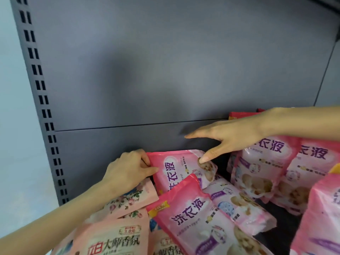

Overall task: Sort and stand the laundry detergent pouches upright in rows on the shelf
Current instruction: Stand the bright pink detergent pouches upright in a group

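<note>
My left hand [131,169] pinches the edge of the sideways pink detergent pouch [176,172]. My right hand [230,137] hovers over it, fingers straight and apart, thumb touching its far corner.

Soft light from the near side leaves faint shadows on the back panel [165,70], mild sheen on the pouches [193,214], slight blur, and a wide-angle lean in the left upright [36,89].

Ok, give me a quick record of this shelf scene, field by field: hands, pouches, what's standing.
left hand: pinches one end of the sideways pink plastic detergent pouch
right hand: fingers straight, thumb touching that pouch's other end
standing: upright pink pouches at right
lying: peach floral pouches at front left
behind: grey metal shelf panel
</note>
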### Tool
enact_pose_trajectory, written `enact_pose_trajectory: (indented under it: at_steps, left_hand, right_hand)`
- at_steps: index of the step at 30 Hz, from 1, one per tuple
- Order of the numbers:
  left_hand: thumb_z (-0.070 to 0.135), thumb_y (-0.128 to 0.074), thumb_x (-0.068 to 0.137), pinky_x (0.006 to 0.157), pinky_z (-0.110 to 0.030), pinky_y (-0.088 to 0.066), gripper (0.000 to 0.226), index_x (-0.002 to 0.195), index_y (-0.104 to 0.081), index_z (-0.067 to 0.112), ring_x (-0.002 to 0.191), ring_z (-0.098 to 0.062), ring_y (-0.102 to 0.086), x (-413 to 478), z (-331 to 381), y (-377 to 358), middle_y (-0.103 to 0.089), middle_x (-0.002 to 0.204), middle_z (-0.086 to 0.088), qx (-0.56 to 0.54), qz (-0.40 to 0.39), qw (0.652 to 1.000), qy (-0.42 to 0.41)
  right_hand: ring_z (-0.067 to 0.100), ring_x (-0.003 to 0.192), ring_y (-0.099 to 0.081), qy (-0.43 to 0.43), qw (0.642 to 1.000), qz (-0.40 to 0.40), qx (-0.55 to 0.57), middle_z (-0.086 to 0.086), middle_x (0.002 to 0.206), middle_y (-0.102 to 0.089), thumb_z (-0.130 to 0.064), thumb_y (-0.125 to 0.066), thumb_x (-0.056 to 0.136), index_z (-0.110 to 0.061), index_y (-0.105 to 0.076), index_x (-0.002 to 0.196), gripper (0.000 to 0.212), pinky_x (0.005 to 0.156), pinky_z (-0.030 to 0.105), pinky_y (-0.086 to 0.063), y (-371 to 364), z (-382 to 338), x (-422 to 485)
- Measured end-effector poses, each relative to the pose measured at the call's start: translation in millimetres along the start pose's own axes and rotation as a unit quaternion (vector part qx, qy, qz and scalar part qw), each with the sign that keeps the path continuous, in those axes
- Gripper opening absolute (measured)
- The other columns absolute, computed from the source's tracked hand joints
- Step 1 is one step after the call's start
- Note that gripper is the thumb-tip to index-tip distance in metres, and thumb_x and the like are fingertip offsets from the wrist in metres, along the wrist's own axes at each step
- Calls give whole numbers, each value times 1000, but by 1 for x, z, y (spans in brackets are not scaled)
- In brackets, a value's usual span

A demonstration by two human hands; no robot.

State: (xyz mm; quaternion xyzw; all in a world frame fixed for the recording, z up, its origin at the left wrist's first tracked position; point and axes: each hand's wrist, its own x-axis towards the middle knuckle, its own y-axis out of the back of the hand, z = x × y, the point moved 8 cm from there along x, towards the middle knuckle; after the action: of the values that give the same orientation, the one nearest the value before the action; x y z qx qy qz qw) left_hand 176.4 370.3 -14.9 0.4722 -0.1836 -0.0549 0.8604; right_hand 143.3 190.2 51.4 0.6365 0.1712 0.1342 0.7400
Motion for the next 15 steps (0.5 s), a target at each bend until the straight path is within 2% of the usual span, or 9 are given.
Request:
enact_pose_trajectory:
  at_steps: [3,6,8,11,13,15]
  left_hand:
    - [32,-74,76,76,-38,-54,25,84,-52,23,73,-11,-67,1,4,-11,-70,76,9,-123,-17,992,14]
    - [16,-76,75,74,-33,-52,26,81,-50,18,73,-14,-65,4,13,-9,-70,76,3,-188,4,982,14]
    - [11,-76,73,71,-30,-47,30,77,-47,19,70,-16,-61,7,21,-6,-68,75,2,-202,24,979,4]
    - [7,-74,74,77,-35,-51,33,75,-44,23,75,-16,-63,13,35,4,-67,71,12,-183,59,981,-25]
    - [3,-69,75,77,-39,-52,35,74,-42,26,78,-15,-64,17,49,15,-63,68,20,-159,93,981,-59]
    - [5,-67,75,71,-39,-53,36,74,-41,30,75,-12,-64,19,67,25,-64,69,22,-149,115,977,-98]
  right_hand:
    - [11,131,-41,-30,999,-8,6,-16,143,-41,-67,-63,69,-43,-33,140,81,106,27,-34,1,3,-3]
    - [9,140,-25,-32,996,-76,23,-10,154,-23,-57,-56,83,-26,-18,149,82,112,21,-20,-1,-1,-10]
    - [9,140,-26,-46,994,-93,47,-7,155,-20,-54,-55,85,-22,-13,149,83,111,20,-20,-4,6,-10]
    - [10,140,-25,-64,992,-88,71,-5,156,-20,-52,-56,85,-20,-12,150,85,112,20,-21,-6,14,-8]
    - [10,139,-26,-69,991,-68,96,-5,155,-21,-49,-58,86,-19,-11,150,85,107,16,-21,-4,19,-7]
    - [11,139,-28,-71,987,-43,138,-3,154,-24,-46,-62,84,-18,-12,150,88,110,18,-22,1,21,-5]
